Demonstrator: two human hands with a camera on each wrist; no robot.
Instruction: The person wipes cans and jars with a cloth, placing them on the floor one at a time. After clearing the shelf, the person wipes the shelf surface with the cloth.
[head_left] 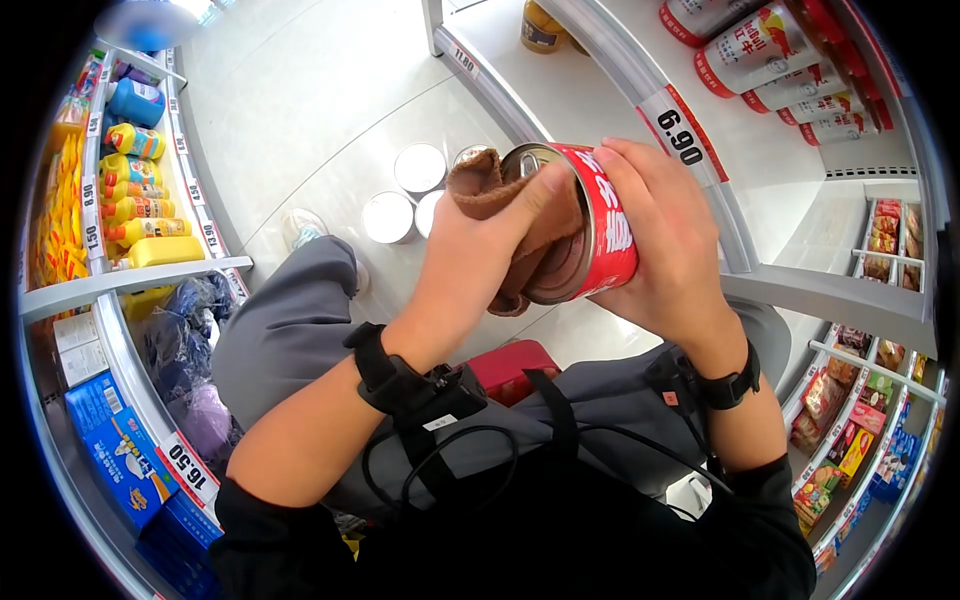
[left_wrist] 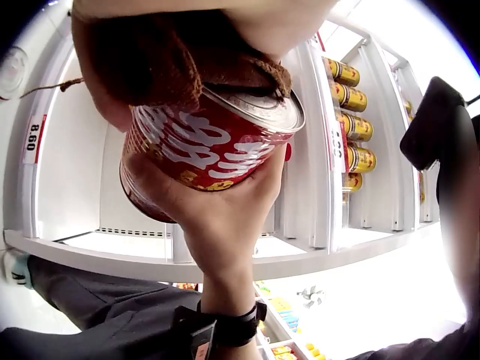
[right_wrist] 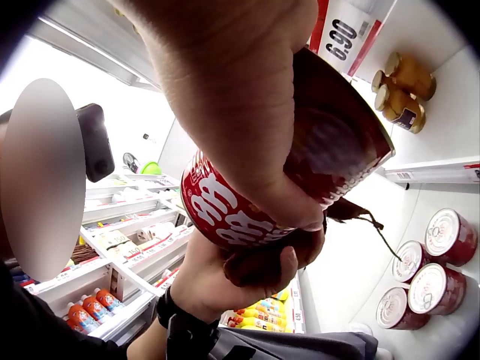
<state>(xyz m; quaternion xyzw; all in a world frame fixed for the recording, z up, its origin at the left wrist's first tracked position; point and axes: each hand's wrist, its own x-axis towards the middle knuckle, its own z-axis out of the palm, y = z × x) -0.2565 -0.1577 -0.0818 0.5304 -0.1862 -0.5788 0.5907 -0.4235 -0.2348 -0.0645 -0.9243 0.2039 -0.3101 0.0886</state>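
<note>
The left hand (head_left: 478,262) has its fingers and thumb bent about a brown cloth (head_left: 490,200), pinching it against the lid end of a can (head_left: 612,235). The right hand (head_left: 660,230) grips the can round its red side, fingers curled over the label. The can is held up in the air in front of the body, tilted on its side, its lid with a pull tab turned toward the left hand. The cloth covers part of the lid, and a thin cord (right_wrist: 386,240) hangs from it. Both wrists wear black straps (head_left: 385,375).

Below the hands are the knees in grey trousers (head_left: 285,320); something red between the thighs is too covered to name. On the pale floor (head_left: 285,120), beyond the left hand, stand four more cans (right_wrist: 435,289), close together and upright.

Just beside the right hand runs a shelf edge with a 6.90 label (head_left: 680,135). On the shelves there stand Red Bull cans (head_left: 760,50) and jars (right_wrist: 405,90). Across the aisle, on the left, shelves carry yellow bottles (head_left: 150,208) and a blue box (head_left: 115,445).
</note>
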